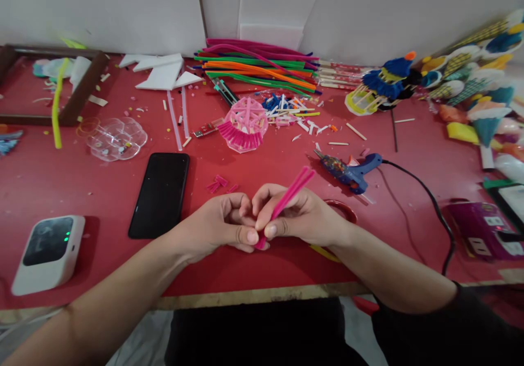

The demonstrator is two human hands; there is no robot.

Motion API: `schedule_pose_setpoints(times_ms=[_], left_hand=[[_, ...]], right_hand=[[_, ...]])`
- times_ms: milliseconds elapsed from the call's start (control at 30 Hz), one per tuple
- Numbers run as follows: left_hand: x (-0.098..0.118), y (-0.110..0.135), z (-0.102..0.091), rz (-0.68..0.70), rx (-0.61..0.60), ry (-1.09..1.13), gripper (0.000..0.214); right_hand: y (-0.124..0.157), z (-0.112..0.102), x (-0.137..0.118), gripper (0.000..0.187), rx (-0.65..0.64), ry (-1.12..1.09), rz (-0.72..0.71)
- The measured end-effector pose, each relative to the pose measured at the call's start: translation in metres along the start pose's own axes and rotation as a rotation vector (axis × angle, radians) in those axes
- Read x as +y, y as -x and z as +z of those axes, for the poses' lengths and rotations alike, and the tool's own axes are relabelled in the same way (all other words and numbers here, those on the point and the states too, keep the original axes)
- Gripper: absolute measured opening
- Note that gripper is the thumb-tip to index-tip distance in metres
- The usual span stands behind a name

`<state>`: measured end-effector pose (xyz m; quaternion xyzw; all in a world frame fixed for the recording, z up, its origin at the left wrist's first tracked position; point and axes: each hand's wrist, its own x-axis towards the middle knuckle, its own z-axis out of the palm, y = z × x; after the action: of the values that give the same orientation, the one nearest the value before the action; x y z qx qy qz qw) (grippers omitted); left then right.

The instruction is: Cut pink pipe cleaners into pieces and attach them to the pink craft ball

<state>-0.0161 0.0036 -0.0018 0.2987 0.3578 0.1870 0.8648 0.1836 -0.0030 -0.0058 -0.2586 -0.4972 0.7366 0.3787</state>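
Observation:
Pink pipe cleaners (292,191) are bunched together, slanting up to the right between my two hands. My right hand (301,219) pinches the bunch around its middle with thumb and fingers. At the lower end, my left hand (227,221) grips the same bunch between thumb and fingertips. Several short cut pink pieces (221,180) lie on the red table just beyond my left hand. Farther back stands a small pink fringed craft piece (245,123) with a frame of strips. Red-handled scissors (341,209) lie partly hidden under my right hand and wrist.
A blue glue gun (347,172) with a black cord rests at right, near a purple power strip (483,229). A black phone (159,194) and white device (49,254) lie left. Coloured pipe cleaners (257,69) are piled at the back, beside a blue-and-yellow craft figure (385,85).

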Motion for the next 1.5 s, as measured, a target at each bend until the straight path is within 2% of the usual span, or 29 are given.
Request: schedule_pose_setpoints(times_ms=[200,400,600,667,767,800,867,933,1000,1233,1367,1500], left_hand=[[0.0,-0.001,0.003,0.063,0.038,-0.065,0.043],[-0.002,0.0,0.008,0.237,0.147,-0.219,0.04],[-0.004,0.002,0.012,0.329,0.108,-0.297,0.036],[-0.004,0.0,0.011,0.342,0.12,-0.278,0.036],[-0.004,-0.002,0.009,0.394,0.207,-0.263,0.035],[-0.004,-0.003,0.009,0.411,0.246,-0.266,0.034],[-0.003,-0.003,0.008,0.442,0.312,-0.284,0.032],[-0.002,-0.003,0.009,0.464,0.331,-0.3,0.031],[-0.001,-0.004,0.011,0.477,0.32,-0.299,0.032],[-0.005,-0.007,0.009,0.418,0.277,-0.169,0.033],[-0.005,-0.007,0.004,0.327,0.17,-0.028,0.041],[-0.005,-0.007,0.004,0.228,0.069,0.078,0.047]], right_hand=[[-0.001,0.0,-0.004,0.005,0.021,0.017,0.052],[-0.001,-0.003,-0.004,0.021,0.195,0.204,0.072],[-0.003,0.004,0.001,0.029,0.156,0.023,0.162],[-0.002,0.005,0.005,0.032,0.227,0.082,0.106],[0.001,0.003,0.01,0.041,0.388,0.419,-0.193],[0.003,0.002,0.011,0.043,0.38,0.585,-0.302],[0.004,-0.001,0.01,0.046,0.257,0.919,-0.472],[0.005,-0.002,0.008,0.044,0.129,1.172,-0.56],[0.005,-0.002,0.006,0.039,0.095,1.293,-0.595],[0.008,0.0,0.006,0.029,0.163,1.347,-0.567],[0.009,0.001,0.005,0.029,0.154,1.232,-0.578],[0.008,0.003,0.001,0.028,0.11,1.133,-0.653]])
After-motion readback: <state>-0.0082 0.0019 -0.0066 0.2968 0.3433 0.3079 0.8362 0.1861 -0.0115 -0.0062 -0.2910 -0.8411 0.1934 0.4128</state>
